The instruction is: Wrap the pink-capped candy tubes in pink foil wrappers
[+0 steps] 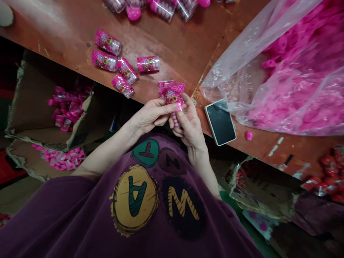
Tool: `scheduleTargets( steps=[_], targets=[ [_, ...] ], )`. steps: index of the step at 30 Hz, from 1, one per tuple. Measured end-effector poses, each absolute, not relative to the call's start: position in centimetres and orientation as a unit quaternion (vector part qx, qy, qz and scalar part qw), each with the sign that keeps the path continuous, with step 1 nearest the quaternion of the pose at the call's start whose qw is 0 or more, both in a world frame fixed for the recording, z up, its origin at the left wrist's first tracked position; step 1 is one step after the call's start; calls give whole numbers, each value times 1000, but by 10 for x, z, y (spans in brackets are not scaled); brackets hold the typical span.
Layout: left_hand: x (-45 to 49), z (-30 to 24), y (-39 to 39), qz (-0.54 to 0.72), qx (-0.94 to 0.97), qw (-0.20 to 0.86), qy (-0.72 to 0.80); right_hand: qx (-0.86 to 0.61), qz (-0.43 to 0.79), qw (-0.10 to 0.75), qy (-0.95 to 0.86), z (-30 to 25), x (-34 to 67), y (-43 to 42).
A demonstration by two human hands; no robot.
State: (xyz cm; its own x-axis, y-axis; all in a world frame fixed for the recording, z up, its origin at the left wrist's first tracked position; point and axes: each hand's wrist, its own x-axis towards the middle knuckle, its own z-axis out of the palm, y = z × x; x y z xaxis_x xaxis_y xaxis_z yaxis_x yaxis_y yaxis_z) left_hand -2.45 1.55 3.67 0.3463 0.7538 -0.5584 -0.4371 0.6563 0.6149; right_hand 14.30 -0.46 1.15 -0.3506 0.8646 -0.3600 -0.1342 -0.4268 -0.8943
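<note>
My left hand (152,115) and my right hand (188,125) meet just off the near edge of the brown table (174,46), over my purple shirt. Both pinch one small clear tube (173,98) wrapped in a pink printed label, with pink pieces showing at its lower end. The left fingers grip its side from the left. The right fingers close round its lower part from the right. Several finished pink-labelled tubes (122,68) lie on the table to the upper left of my hands.
A phone (220,122) lies face up at the table edge, right of my hands. A large clear bag of pink parts (290,71) fills the right. More tubes (161,7) lie at the far edge. A cardboard box with pink tubes (67,107) sits below left.
</note>
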Motion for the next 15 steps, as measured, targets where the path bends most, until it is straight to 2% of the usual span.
scheduleTargets(
  steps=[3,9,12,15],
  targets=[
    [-23,38,16,375,189,791,445,-458,699,361,-414,9,141,-4],
    [-14,39,15,384,166,782,462,-495,558,391,-540,-9,138,-7],
    [-13,39,15,407,147,768,472,-482,559,398,-544,-13,141,-10],
    [-15,37,15,416,150,760,476,-463,611,390,-510,-9,145,-13]
  ],
)
